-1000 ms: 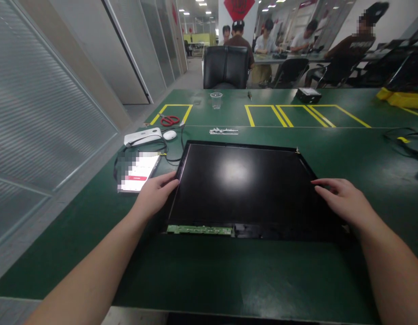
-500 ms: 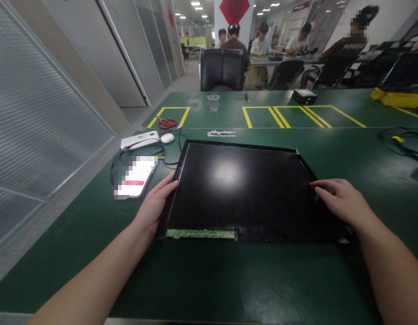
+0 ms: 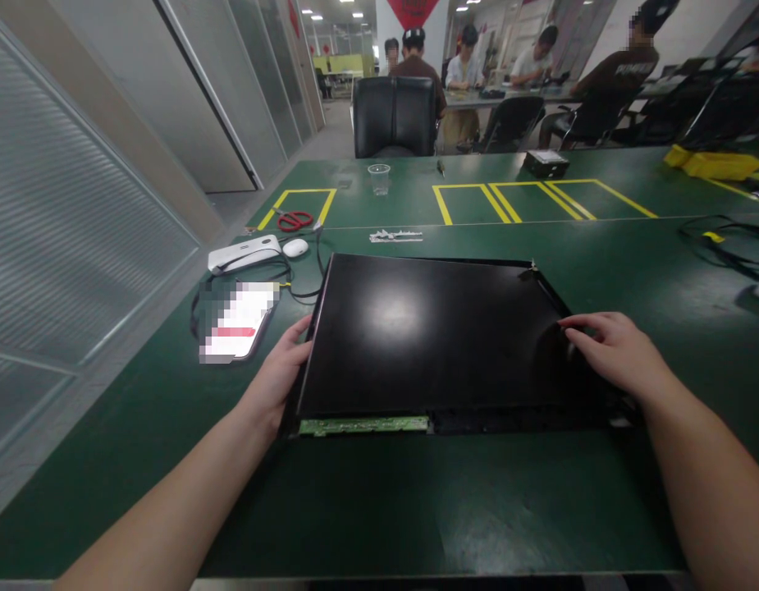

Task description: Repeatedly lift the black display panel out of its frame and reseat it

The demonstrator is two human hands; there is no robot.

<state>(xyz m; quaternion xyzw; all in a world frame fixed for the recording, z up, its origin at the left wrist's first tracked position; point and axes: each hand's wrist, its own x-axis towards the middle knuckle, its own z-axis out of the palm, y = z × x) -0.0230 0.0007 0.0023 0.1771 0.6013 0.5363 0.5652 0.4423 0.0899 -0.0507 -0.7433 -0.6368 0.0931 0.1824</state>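
Note:
A black LCD screen panel (image 3: pixel 379 353) lies over a black monitor frame (image 3: pixel 508 421), close before me on the table. A narrow green circuit board (image 3: pixel 367 425) runs along the near left part of the frame. My left hand (image 3: pixel 284 369) is closed round the left edge of the frame, thumb on top and the other fingers partly hidden. At the opposite side, my right hand (image 3: pixel 613 349) pinches the panel's right edge between thumb and forefinger. The panel's left side covers the frame's inner border there, while a gap shows along the right.
On the green table (image 3: pixel 379 501) left of the frame are a lit phone (image 3: pixel 237 320), white device (image 3: pixel 244 254), white mouse (image 3: pixel 295 247) and cables. Beyond lie red scissors (image 3: pixel 294 221), small white pieces (image 3: pixel 395 236), a clear cup (image 3: pixel 379 179) and a black box (image 3: pixel 546 163). People sit farther back.
The panel has shifted up and left within the frame, covering the left and far-left border that showed before. Both hands keep their holds. The whole view has moved slightly.

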